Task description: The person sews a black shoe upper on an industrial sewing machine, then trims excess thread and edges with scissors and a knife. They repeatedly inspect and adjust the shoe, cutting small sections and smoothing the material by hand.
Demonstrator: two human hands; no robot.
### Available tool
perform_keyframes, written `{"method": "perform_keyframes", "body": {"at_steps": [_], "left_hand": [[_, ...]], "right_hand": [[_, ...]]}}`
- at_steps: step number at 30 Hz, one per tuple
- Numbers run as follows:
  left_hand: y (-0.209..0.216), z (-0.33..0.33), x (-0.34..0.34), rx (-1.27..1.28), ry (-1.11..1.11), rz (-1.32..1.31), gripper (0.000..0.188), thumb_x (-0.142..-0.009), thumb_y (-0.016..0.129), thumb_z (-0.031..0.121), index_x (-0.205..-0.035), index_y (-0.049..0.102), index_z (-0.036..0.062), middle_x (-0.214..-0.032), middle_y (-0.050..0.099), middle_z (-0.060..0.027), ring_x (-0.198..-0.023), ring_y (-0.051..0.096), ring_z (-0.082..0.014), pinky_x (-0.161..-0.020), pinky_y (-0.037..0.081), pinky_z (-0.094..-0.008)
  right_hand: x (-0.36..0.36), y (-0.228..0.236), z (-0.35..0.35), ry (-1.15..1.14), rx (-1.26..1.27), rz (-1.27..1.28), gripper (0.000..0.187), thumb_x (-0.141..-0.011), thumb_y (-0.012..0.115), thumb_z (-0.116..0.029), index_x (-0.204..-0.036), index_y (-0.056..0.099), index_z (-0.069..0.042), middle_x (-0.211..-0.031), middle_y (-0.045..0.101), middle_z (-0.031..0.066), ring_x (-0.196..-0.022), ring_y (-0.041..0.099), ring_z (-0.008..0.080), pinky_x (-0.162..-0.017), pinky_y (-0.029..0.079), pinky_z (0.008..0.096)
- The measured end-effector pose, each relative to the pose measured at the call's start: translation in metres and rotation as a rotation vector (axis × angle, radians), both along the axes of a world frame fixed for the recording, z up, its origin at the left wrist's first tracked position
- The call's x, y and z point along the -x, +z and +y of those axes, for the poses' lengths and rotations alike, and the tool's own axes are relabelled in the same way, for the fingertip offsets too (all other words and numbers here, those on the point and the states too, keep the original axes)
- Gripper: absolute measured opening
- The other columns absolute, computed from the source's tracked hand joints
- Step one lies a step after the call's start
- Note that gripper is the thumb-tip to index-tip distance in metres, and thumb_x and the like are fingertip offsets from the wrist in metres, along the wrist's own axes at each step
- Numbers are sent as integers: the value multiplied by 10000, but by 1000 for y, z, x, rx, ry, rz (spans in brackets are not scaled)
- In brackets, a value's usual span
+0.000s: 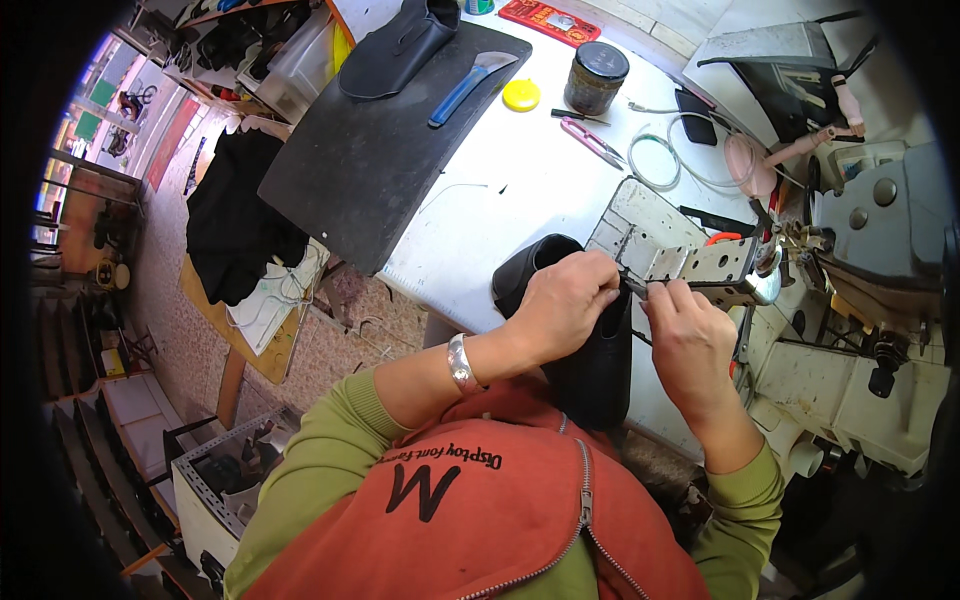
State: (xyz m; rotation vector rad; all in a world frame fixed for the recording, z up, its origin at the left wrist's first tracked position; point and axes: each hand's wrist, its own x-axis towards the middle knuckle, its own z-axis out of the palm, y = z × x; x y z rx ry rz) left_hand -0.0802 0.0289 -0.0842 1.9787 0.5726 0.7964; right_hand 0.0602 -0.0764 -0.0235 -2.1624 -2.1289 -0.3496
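Observation:
A black leather shoe upper hangs at the table's front edge, close to my body. My left hand is closed in a pinch on its top edge, with a silver bracelet on that wrist. Beside it, my right hand is closed too, thumb and fingertips pressed together near the same edge. Between the two hands shows a small dark, narrow piece, too small to name. Directly behind the fingers is the metal arm of a sewing machine.
The sewing machine head fills the right side. On the white table are a black mat, a blue-handled knife, another black upper, a yellow lid, a glass jar, pink snips and coiled tubing.

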Motion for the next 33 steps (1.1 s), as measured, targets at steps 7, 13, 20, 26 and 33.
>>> {"method": "perform_keyframes", "body": {"at_steps": [7,13,20,26,33], "left_hand": [[30,73,81,49,433,-161,147,-974,536,119,-850,551,42,-801,529,7,-756,484,-70,-713,400,-209],[19,111,163,-703,939,582,414,-768,726,145,-1144,579,55,-1399,435,-154,-1300,370,-336,-1082,260,-459],[26,9,76,-604,80,508,582,-729,726,117,-1279,536,99,-1411,463,-101,-1350,368,-309,-1123,133,-601],[22,19,53,-628,-40,490,383,-711,744,126,-1071,617,87,-1387,465,-109,-1350,344,-333,-1116,174,-600],[75,27,61,-371,-345,431,170,-728,743,132,-768,585,80,-1385,456,-138,-1368,303,-384,-1120,173,-590]], "right_hand": [[-18,-31,-57,-164,-248,396,238,-833,676,-114,-1064,632,-78,-806,556,90,-643,565,273,-551,442,368],[-25,-87,-108,-416,-215,471,286,-849,668,-109,-1114,613,-16,-881,582,127,-692,590,279,-590,467,355],[-28,-100,-105,-410,-363,362,220,-731,628,21,-946,640,-28,-1009,616,137,-936,570,322,-803,451,399],[-20,-77,-115,-240,-359,516,71,-765,613,-90,-774,602,-21,-1050,620,146,-956,562,354,-842,426,428],[15,-29,-76,56,-461,729,247,-808,707,-181,-965,609,-17,-1057,609,160,-903,582,346,-765,478,417]]}}
